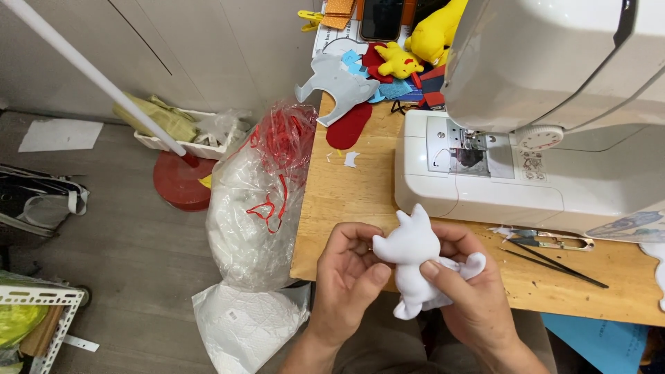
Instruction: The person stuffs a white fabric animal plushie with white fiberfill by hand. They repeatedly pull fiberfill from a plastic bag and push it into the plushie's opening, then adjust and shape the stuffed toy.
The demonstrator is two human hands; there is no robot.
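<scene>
A small white stuffed fabric animal figure (pixel 414 257), plump with two pointed ears upward and stubby limbs, is held upright between both hands just above the wooden worktop's (pixel 346 208) near edge.

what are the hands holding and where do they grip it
Both hands, left hand and right hand, hold a small white stuffed fabric animal figure: left thumb on its side, right fingers around its lower body.

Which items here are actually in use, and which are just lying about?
In use: small white stuffed fabric figure, held by left hand and right hand.

Lying about: white sewing machine, yellow plush toy, grey felt cutout, thread snips, clear plastic bag.
</scene>
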